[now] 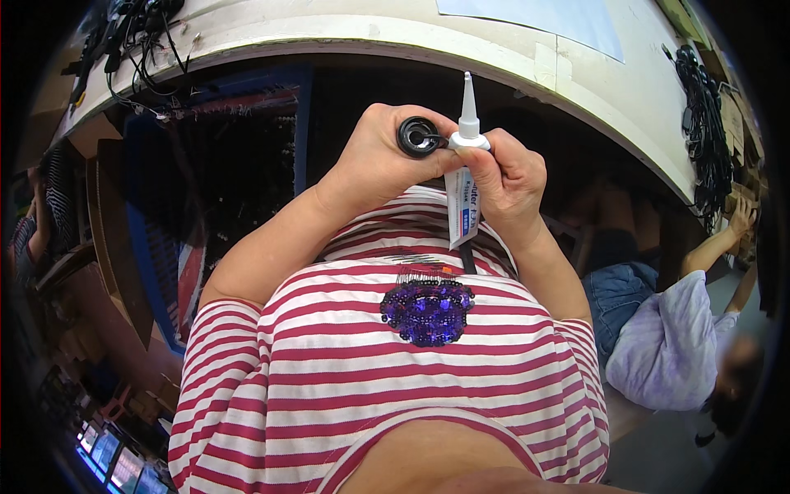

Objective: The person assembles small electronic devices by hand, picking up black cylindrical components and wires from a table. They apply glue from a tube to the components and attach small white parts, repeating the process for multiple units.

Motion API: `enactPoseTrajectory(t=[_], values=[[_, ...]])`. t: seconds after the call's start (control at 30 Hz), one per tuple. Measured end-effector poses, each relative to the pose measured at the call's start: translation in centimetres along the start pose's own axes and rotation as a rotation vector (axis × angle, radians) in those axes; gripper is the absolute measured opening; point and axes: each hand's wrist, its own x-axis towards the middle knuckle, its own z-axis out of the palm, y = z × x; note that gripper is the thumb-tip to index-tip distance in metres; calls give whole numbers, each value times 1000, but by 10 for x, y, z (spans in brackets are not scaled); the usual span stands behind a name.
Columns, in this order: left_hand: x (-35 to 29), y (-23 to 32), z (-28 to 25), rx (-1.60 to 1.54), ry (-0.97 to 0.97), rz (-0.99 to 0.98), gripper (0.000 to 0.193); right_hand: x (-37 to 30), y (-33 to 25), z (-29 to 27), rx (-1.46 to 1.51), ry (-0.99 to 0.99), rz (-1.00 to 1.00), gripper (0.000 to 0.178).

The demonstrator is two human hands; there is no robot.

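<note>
We grip a small black ring in our closed left hand, while our right hand clasps a white glue tube, nozzle up, below the desk edge.

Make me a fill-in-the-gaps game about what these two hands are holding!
1. The left hand holds a small round ring-shaped part coloured ____.
2. The right hand holds a white squeeze tube with a long pointed nozzle that points ____.
3. The person's shirt has red and white ____.

Missing words: black; up; stripes
</note>
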Motion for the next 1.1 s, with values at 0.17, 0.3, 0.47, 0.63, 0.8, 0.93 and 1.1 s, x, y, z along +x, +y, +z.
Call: enactPoseTrajectory(t=[0.17,0.3,0.47,0.63,0.8,0.93,1.1], values=[[2,-2,-1,33,2,5,23,2,4,-2,-35,-14,-4,21],[7,1,-1,101,-18,56,34,8,4,-7,14,4,12,19],[7,5,-8,106,-53,230,60,15,-6,-34,212,-23,132,22],[10,-7,-14,-157,-136,276,47,15,-6,-62,805,-140,423,23],[14,-9,-19,-126,-186,205,40,13,-14,-70,1237,-276,477,29],[14,-10,-23,-33,-210,248,29,8,-20,-64,1388,-350,653,34],[7,4,-16,64,-144,116,18,8,-22,-55,1431,-455,769,41]])
